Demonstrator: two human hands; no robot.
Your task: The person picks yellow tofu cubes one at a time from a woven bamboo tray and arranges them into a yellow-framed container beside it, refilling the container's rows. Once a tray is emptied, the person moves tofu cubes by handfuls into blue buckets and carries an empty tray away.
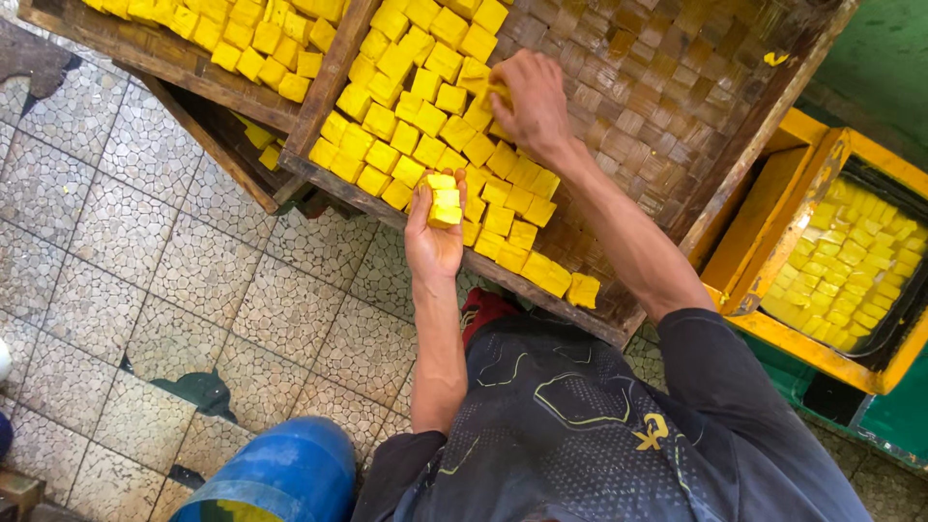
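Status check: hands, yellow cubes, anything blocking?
Left hand holds small stack of yellow cubes at tray edge. Right hand on cubes in woven tray, fingers curled on one. Nothing blocking; blue drum sits apart.

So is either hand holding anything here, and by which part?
The left hand holds a small stack of yellow blocks, gripped by the sides near the bottom. The right hand rests on the blocks in the tray; a grip cannot be told.

No packages, labels, signs, apparently
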